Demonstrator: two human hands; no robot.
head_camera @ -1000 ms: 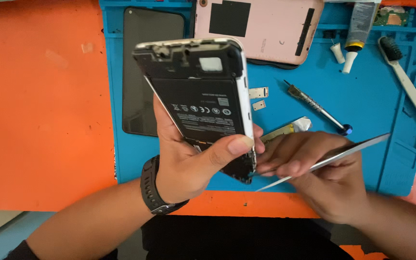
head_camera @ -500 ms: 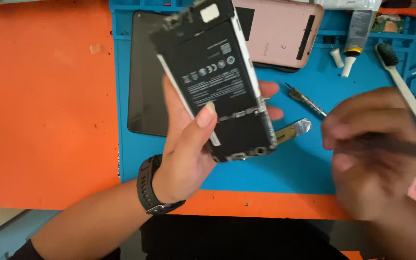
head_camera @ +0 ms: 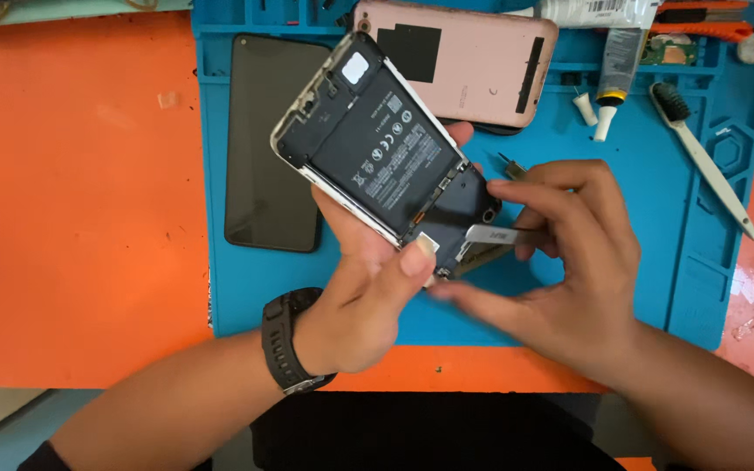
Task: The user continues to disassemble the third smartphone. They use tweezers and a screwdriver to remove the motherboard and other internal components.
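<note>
While the left hand [head_camera: 368, 296] grips the opened phone [head_camera: 386, 166], the right hand [head_camera: 569, 279] pinches tweezers [head_camera: 492, 235] against it.

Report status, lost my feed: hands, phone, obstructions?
Left hand grips opened black phone, back off. Right hand pinches thin metal tool at its lower end. Nothing in the way.

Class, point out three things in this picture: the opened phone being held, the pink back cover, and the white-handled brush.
opened phone [head_camera: 375, 155], head view, on its black battery.
pink back cover [head_camera: 482, 65], head view, on its bare pink middle.
white-handled brush [head_camera: 704, 166], head view, on its handle.
</note>
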